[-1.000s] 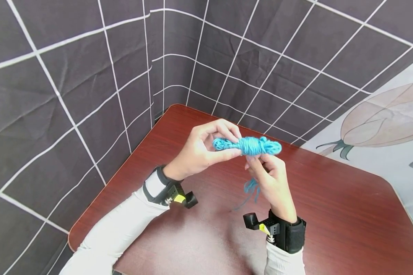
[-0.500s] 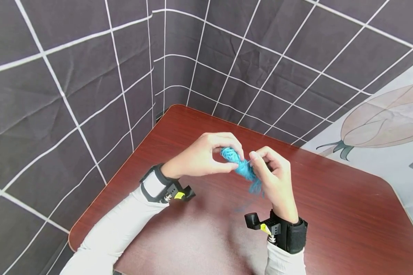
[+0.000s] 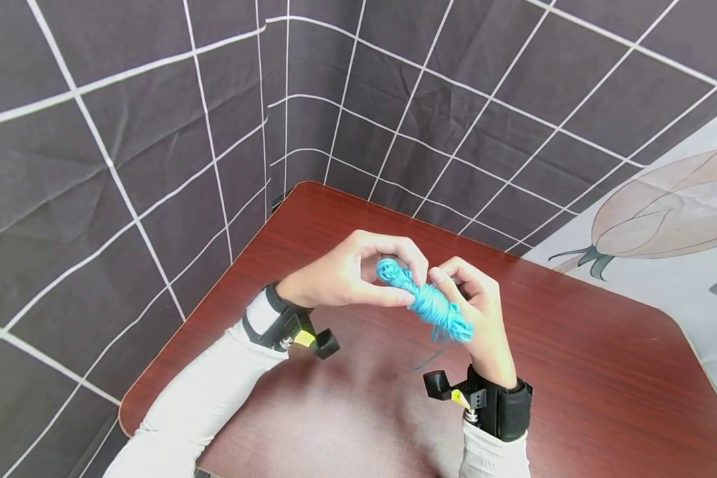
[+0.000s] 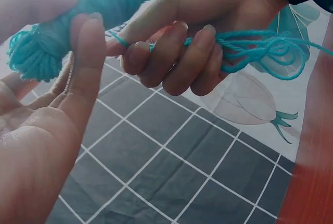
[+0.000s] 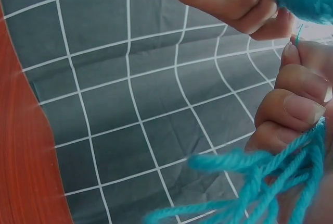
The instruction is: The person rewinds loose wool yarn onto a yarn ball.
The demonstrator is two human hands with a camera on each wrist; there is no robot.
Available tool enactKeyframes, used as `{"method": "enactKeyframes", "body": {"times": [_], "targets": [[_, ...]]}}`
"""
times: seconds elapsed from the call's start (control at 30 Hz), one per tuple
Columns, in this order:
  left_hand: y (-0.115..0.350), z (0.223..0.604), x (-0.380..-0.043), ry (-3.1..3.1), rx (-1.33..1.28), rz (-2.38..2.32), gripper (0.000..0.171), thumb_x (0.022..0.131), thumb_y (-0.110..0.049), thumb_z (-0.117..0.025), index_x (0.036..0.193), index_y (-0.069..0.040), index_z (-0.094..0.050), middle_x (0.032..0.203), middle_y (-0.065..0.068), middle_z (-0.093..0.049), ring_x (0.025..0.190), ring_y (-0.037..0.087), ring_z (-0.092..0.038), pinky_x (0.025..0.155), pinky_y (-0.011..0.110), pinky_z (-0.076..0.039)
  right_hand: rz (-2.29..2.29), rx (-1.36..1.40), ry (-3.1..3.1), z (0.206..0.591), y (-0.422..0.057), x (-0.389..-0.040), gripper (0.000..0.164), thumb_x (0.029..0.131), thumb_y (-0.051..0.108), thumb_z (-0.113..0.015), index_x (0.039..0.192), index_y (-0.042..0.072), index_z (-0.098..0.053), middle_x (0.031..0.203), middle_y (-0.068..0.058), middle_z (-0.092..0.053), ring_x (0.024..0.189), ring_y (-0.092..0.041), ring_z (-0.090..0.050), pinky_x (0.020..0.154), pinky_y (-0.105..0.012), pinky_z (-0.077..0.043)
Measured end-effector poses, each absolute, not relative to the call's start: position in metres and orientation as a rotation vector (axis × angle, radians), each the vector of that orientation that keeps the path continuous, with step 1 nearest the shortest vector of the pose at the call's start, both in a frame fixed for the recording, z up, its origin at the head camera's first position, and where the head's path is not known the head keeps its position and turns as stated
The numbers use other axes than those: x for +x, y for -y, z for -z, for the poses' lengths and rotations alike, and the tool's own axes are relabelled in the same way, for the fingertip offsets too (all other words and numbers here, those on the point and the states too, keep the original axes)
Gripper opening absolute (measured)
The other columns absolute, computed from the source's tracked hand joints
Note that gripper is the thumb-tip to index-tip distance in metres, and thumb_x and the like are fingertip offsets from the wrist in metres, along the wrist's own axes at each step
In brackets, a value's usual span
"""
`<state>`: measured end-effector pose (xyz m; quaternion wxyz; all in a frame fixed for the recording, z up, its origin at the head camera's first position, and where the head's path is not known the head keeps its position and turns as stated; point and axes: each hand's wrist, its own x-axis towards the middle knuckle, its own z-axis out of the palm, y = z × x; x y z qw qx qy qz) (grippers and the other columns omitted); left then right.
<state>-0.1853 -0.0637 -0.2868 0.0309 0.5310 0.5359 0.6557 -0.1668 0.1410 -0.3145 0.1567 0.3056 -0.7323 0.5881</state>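
A bundle of turquoise yarn point(image 3: 431, 304), wrapped round its middle with loops at both ends, slants down to the right above the table. My left hand point(image 3: 364, 271) pinches it near its upper left end between thumb and fingers. Beside the bundle, my right hand point(image 3: 475, 302) holds the yarn's loose strand, fingers curled round it. In the left wrist view a short taut strand runs from the right hand point(image 4: 177, 52) towards the bundle point(image 4: 112, 2). Loose yarn loops point(image 4: 270, 52) hang out of the right hand's curled fingers; the right wrist view shows these tail strands point(image 5: 260, 177) close up.
The reddish-brown table point(image 3: 573, 345) lies beneath both hands. Dark cloth with a white grid point(image 3: 311, 79) stands along its left and back sides. A pale panel with a flower print point(image 3: 663, 212) borders it at the right.
The bundle has tilted from nearly level to slanting down on the right, and sits lower. My right hand has moved from under the bundle to its right side, drawing a strand.
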Motion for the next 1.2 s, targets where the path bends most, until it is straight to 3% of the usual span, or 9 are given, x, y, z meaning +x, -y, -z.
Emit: {"method": "enactKeyframes", "body": {"times": [0.27,0.47,0.6,0.77,0.97,1.07,1.2], "targets": [[0.059,0.292,-0.192,-1.586,1.65,-2.234,0.018,0.073,0.015,-0.066,0.088,0.008,-0.059,0.088,0.017,-0.057,0.086,0.03,-0.051,0.069,0.03,-0.052,-1.58,0.829,2.193,0.314,-0.139,-0.167,0.012,0.086,-0.004,-0.055,0.077,0.002,-0.058,0.053,0.002,-0.044,0.029,-0.015,-0.039,0.026,-0.029,-0.036],[0.06,0.284,-0.185,-1.692,1.593,-2.417,0.02,0.071,0.022,-0.062,0.088,0.015,-0.054,0.088,0.022,-0.052,0.086,0.03,-0.05,0.071,0.025,-0.052,-1.607,0.873,2.167,0.316,-0.139,-0.169,0.016,0.087,-0.007,-0.05,0.075,0.0,-0.057,0.051,0.002,-0.035,0.038,-0.008,-0.029,0.032,-0.027,-0.025],[0.057,0.283,-0.183,-1.876,1.54,-2.508,0.022,0.068,0.023,-0.063,0.087,0.017,-0.053,0.089,0.026,-0.052,0.087,0.029,-0.05,0.072,0.021,-0.049,-1.542,0.855,2.219,0.317,-0.137,-0.169,0.018,0.089,-0.001,-0.055,0.071,0.003,-0.056,0.051,0.003,-0.037,0.04,-0.009,-0.032,0.036,-0.026,-0.027],[0.05,0.293,-0.189,-2.458,1.577,-2.324,0.016,0.071,0.008,-0.069,0.085,0.006,-0.061,0.091,0.017,-0.059,0.089,0.019,-0.053,0.075,0.026,-0.05,-1.45,0.803,2.307,0.316,-0.137,-0.168,0.019,0.089,0.007,-0.058,0.07,0.01,-0.057,0.053,0.003,-0.041,0.04,-0.009,-0.035,0.037,-0.026,-0.03],[0.049,0.311,-0.204,-2.731,1.586,-1.878,0.017,0.073,-0.005,-0.07,0.09,-0.009,-0.067,0.094,0.001,-0.06,0.088,0.004,-0.051,0.075,0.024,-0.047,-1.471,0.772,2.278,0.316,-0.138,-0.168,0.017,0.088,0.004,-0.058,0.071,0.007,-0.058,0.051,0.003,-0.041,0.035,-0.012,-0.036,0.033,-0.026,-0.032],[0.053,0.312,-0.206,-2.634,1.63,-1.765,0.018,0.073,-0.005,-0.069,0.09,-0.012,-0.067,0.093,-0.002,-0.06,0.087,0.002,-0.051,0.074,0.023,-0.047,-1.515,0.757,2.253,0.317,-0.14,-0.168,0.017,0.089,0.002,-0.057,0.072,0.004,-0.058,0.051,0.002,-0.042,0.03,-0.014,-0.038,0.028,-0.027,-0.033],[0.06,0.301,-0.197,-2.392,1.685,-1.743,0.016,0.073,0.0,-0.069,0.088,-0.006,-0.066,0.091,0.003,-0.062,0.086,0.005,-0.052,0.073,0.024,-0.048,-1.518,0.741,2.213,0.317,-0.141,-0.168,0.016,0.088,0.0,-0.057,0.072,0.001,-0.058,0.052,-0.001,-0.044,0.036,-0.015,-0.041,0.032,-0.027,-0.034]]}}
